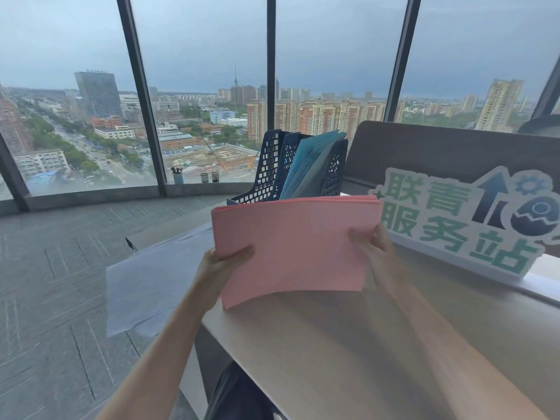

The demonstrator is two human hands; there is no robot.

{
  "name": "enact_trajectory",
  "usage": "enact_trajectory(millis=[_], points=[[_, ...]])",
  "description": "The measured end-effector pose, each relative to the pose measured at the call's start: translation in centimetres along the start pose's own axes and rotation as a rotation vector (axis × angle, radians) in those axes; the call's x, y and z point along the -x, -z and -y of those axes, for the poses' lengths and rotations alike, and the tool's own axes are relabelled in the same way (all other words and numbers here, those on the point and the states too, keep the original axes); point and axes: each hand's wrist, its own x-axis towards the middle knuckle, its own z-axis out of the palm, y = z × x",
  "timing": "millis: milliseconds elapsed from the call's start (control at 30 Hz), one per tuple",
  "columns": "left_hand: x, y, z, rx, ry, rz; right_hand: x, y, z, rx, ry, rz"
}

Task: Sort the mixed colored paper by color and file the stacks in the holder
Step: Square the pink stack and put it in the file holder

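- Pink paper stack [295, 247]: held up in the air above the desk [348, 344], just in front of the holder, long edge roughly level, lower edge bowed upward in the middle. The sheets are squared together, edges showing as thin layers along the top.
- Far left: grey carpet floor [54, 268] and a curved window wall [194, 86] with city buildings outside; three small cups [206, 177] stand on the sill (contents too small to tell).
- A translucent plastic sheet [145, 283] hangs off the left end of the desk, partly over the floor.
- Left hand [224, 260]: grips the lower-left part of the pink stack, thumb lying across the front face, the other fingers hidden behind the paper.
- Dark blue lattice holder [269, 168]: stands at the far end of the desk, behind the pink stack. Its right-hand slot carries a leaning stack of blue paper [312, 165]; the slots left of it show no paper from here.
- Right hand [374, 241]: pinches the right edge of the pink stack about halfway up, thumb on the front, fingers behind (only partly seen).
- Right: a white and green cut-out sign [466, 219] with Chinese characters and an arrow stands on the desk's rear ledge, against a dark partition panel [454, 147].
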Motion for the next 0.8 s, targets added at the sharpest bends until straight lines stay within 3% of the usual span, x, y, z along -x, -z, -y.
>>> enact_trajectory(millis=[133,333,800], points=[[-0.3,-0.6,-0.4,-0.024,-0.026,-0.073,-0.4,-0.2,0.3,0.024,0.016,-0.054],[-0.3,-0.1,-0.4,0.034,-0.005,0.025,0.0,0.1,1.7,-0.025,0.079,0.002],[-1.0,-0.9,1.4,-0.080,0.025,-0.089,-0.8,0.5,-4.2,0.034,-0.123,-0.065]])
